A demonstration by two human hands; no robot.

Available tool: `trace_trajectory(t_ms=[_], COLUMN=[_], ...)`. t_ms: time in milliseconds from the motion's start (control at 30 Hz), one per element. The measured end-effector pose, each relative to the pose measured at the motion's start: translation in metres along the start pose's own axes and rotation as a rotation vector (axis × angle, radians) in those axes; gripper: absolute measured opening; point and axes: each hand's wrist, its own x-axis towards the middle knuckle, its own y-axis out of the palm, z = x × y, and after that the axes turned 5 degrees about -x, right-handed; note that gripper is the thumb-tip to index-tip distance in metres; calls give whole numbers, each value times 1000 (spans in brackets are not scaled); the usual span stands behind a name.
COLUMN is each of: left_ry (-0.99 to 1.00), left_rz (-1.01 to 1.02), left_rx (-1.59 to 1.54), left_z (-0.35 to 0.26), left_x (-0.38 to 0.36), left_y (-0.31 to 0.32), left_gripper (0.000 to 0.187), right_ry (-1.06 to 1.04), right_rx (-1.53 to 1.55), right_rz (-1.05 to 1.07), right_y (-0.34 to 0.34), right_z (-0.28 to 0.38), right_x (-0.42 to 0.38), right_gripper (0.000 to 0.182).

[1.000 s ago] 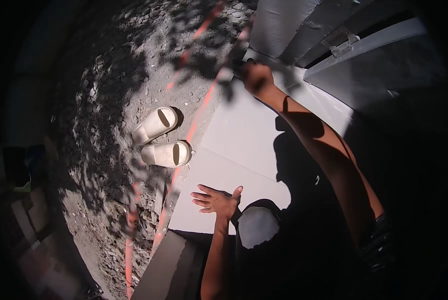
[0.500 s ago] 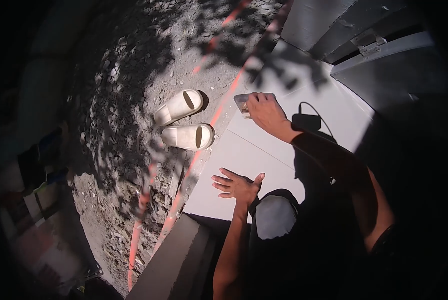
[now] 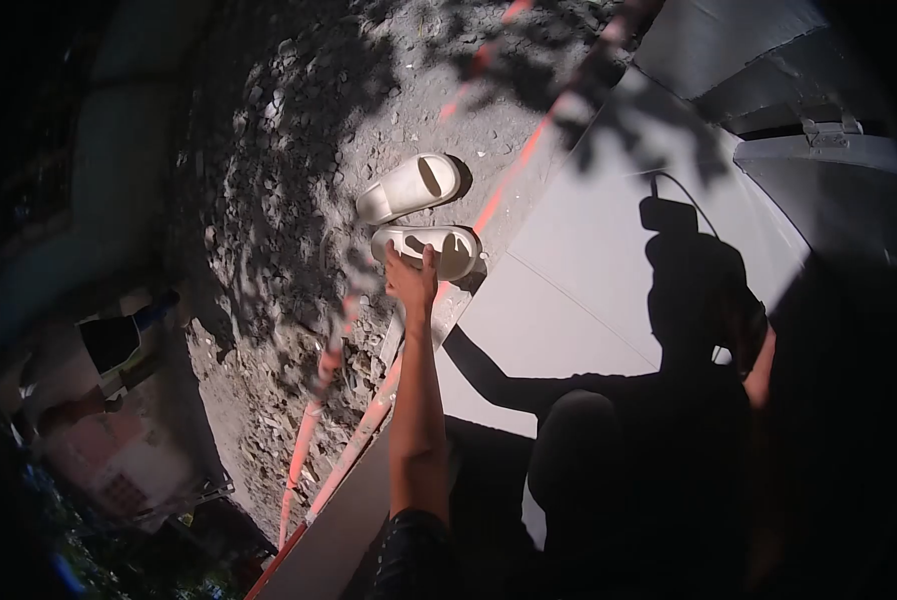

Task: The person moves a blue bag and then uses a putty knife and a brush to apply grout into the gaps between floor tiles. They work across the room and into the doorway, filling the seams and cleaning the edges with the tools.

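Two pale slide sandals lie side by side on the rough ground. My left hand [image 3: 412,278] is at the lower sandal [image 3: 454,252], overlapping its near edge, with thumb and fingers apart; whether it touches the sandal is unclear. The upper sandal [image 3: 404,190] is just beyond, with nothing on it. At the right, part of my right hand or wrist [image 3: 761,368] shows beside the dark shadow; its fingers are hidden, and so is anything it holds.
Pale tiles [image 3: 539,310] carry the shadow of a head and arm. Reddish pipes [image 3: 304,450] run along the gravelly ground [image 3: 259,400]. A grey metal door or panel [image 3: 829,190] stands at the upper right.
My left hand has moved from above the tiles up to the lower sandal. My right hand, which held a small clear object, has drawn back right into shade. The view has shifted.
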Motion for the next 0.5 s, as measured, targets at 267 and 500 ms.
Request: trace_trajectory(t_ms=[267, 500], left_ry=[130, -60], left_rz=[301, 335], left_rx=[-421, -460], left_z=[19, 74], left_x=[104, 131], left_y=[42, 57], left_gripper=[90, 45], right_ry=[172, 150], right_rx=[-299, -103], right_rz=[-448, -452], right_y=[-69, 88], right_z=[-95, -66], right_x=[-13, 66], right_gripper=[48, 35])
